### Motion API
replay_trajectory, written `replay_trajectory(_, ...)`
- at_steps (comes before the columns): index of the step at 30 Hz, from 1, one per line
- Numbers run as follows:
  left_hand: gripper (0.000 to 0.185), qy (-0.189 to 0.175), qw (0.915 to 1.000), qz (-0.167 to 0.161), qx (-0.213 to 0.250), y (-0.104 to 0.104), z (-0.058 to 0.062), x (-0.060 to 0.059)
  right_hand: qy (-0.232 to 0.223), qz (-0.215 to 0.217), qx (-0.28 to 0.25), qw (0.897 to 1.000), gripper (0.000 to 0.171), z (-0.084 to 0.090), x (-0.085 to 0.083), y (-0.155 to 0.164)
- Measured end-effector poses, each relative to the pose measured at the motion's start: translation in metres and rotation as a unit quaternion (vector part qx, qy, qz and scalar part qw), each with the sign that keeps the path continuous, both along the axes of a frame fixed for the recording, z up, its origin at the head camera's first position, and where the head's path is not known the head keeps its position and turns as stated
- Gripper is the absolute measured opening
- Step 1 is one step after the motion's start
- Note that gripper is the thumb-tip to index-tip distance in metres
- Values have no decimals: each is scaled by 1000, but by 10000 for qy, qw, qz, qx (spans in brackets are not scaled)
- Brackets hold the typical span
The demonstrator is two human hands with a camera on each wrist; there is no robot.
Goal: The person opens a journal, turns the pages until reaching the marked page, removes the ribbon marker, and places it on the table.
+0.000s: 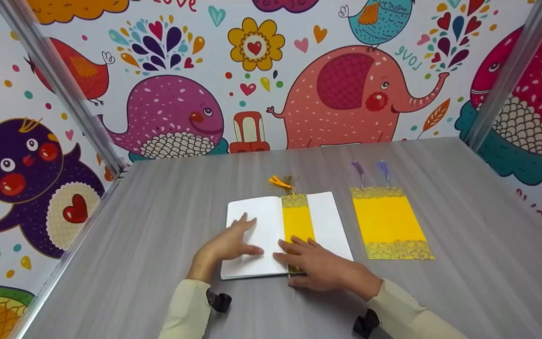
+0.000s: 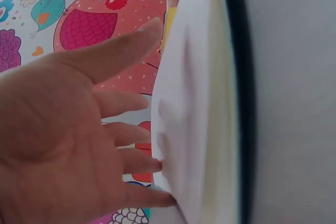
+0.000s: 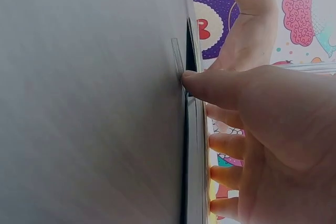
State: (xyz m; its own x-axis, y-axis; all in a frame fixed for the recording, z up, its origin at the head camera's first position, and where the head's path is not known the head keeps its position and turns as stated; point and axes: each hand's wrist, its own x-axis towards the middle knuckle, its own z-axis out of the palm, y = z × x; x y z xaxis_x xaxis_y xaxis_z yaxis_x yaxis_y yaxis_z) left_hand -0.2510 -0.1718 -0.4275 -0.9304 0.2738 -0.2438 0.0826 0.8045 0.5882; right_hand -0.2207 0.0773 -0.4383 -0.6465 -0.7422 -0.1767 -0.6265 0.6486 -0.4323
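**Both hands flat on an open notebook with a yellow bookmark in it**

A notebook (image 1: 271,221) lies open on the grey table (image 1: 464,197), near the middle and close to the person. A yellow bookmark (image 1: 298,221) lies along its spine, its orange tassel (image 1: 280,181) hanging past the top edge onto the table.

The left hand (image 1: 231,245) rests flat on the left page, fingers straight and slightly spread, holding nothing. The left wrist view shows the same: fingertips (image 2: 157,165) touch the white paper, the palm open.

The right hand (image 1: 320,263) lies over the lower end of the bookmark and the bottom of the right page. Its fingers are extended and press down on the bookmark and paper, not curled round anything. In the right wrist view the thumb (image 3: 210,85) touches the table at the notebook's edge, and the other fingers reach over the page.

To the right of the notebook, apart from it, lie two more bookmarks (image 1: 388,221) side by side and touching, yellow with patterned ends, each with a purple tassel (image 1: 358,168) at the far end.

A wall (image 1: 337,89) with bright cartoon animals stands behind the table. Both sleeves are pale.
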Motion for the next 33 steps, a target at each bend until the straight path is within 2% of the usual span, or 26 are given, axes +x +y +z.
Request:
replay_trajectory(3, 88, -57, 9995, -191, -238, 2, -2, 2, 41, 15, 0, 10000, 62, 0, 1, -1)
replay_trajectory(10, 92, -129, 9977, -334, -578, 3, -3, 4, 223, 125, -10, 9997, 64, 0, 1, -3)
replay_trajectory(16, 92, -208, 9966, -327, -724, 6, -3, 5, 170, 28, -49, 9998, 61, -1, 1, -4)
replay_trajectory(20, 91, -232, 9967, -317, -704, 7, -3, 6, 89, -65, -282, 9995, 56, 2, -2, -3)
replay_trajectory(23, 91, -215, 9966, -358, -710, 8, -3, 6, 101, -341, -635, 9974, 51, 4, -6, -2)
replay_trajectory(26, 91, -197, 9963, -390, -737, 9, -2, 6, 105, -780, -1096, 9909, 46, 6, -12, 1)
replay_trajectory(29, 91, -198, 9962, -380, -761, 10, -2, 6, -10, -1269, -1539, 9799, 45, 5, -17, 2)
replay_trajectory(33, 91, -243, 9962, -333, -772, 10, -2, 5, -78, -1917, -2059, 9596, 44, 0, -24, 2)
